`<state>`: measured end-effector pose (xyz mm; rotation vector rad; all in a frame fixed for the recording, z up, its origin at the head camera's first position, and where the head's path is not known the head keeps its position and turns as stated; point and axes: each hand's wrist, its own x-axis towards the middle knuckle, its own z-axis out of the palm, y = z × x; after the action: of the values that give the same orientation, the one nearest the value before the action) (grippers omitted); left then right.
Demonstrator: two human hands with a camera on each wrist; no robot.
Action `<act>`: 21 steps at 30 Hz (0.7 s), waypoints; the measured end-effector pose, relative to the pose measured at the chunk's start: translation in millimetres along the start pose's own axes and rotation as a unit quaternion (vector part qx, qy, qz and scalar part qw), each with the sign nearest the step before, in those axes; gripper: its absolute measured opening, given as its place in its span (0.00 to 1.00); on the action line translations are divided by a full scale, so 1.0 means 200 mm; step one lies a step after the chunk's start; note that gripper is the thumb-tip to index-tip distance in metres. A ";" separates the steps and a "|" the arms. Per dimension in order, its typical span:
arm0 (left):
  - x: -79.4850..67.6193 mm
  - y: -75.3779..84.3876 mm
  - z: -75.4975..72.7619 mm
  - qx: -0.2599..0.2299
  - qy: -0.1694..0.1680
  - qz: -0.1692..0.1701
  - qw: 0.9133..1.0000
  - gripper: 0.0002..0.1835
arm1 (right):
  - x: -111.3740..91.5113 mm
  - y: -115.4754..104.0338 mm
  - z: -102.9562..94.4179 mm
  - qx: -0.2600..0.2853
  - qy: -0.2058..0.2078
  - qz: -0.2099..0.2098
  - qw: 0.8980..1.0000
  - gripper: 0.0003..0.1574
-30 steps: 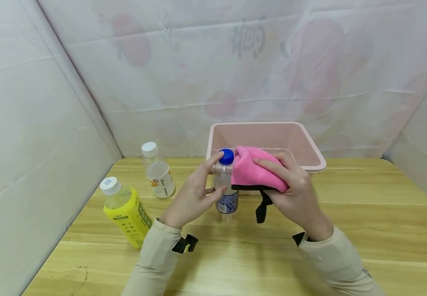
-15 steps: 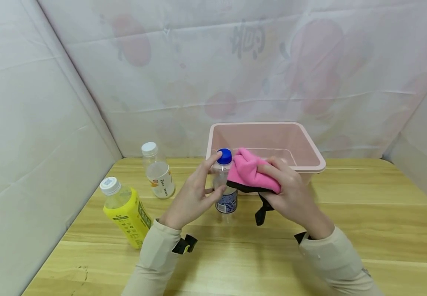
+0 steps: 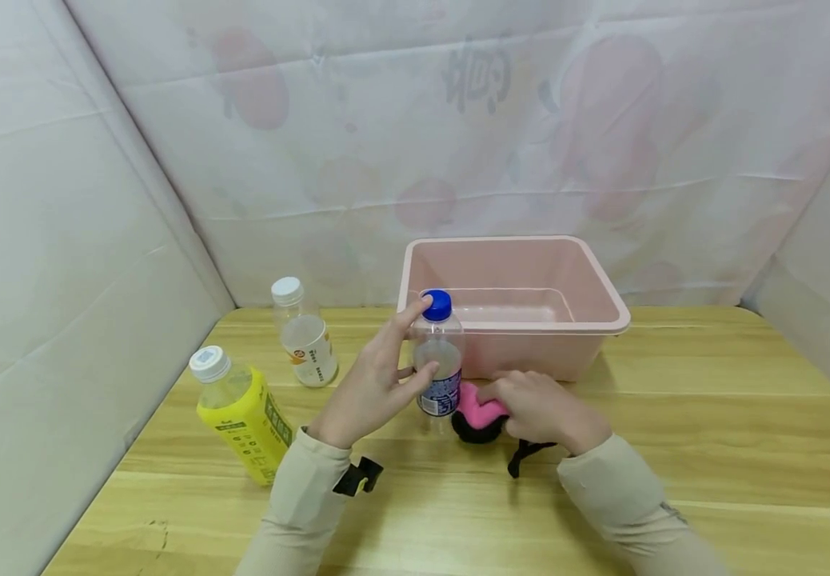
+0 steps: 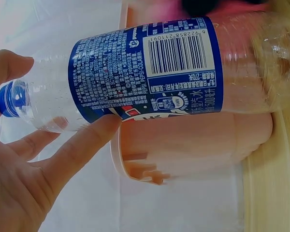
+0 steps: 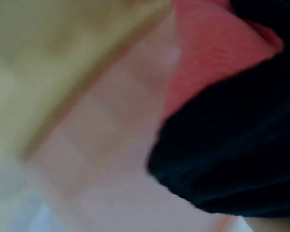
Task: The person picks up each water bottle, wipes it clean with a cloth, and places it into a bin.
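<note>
A clear plastic Pepsi bottle with a blue cap and blue label stands upright before the bin. My left hand steadies it, index finger at the cap and thumb on its side. In the left wrist view the thumb lies on the bottle's label, with other fingers beyond the neck. My right hand grips a pink cloth with black trim, low beside the bottle's right side. Whether the cloth touches the bottle is unclear. The right wrist view shows the cloth's black side large and blurred.
A pink plastic bin stands behind the bottle. To the left are a white-capped bottle with a white label and a leaning-looking yellow-labelled bottle. All sit on a wooden table with fabric walls around it.
My right hand has brought the pink cloth down from near the bottle's cap to its lower part, uncovering the upper bottle and the bin front. The left hand stays in place.
</note>
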<state>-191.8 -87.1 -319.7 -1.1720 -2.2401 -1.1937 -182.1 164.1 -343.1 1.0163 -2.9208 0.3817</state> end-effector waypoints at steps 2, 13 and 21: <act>0.00 0.00 0.00 0.002 -0.001 -0.001 1.000 0.40 | 0.01 0.00 0.03 -0.003 -0.030 0.018 0.999 0.25; -0.01 0.00 0.00 0.002 -0.002 -0.009 1.000 0.41 | 0.00 -0.01 0.00 -0.025 0.015 -0.015 0.999 0.27; 0.00 -0.01 0.00 0.009 0.000 0.010 1.000 0.40 | -0.04 -0.05 -0.13 -0.010 0.182 -0.086 0.979 0.36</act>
<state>-192.9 -87.6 -320.6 -1.1849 -2.2296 -1.1631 -171.0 168.6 -316.2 1.0581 -2.4882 0.4735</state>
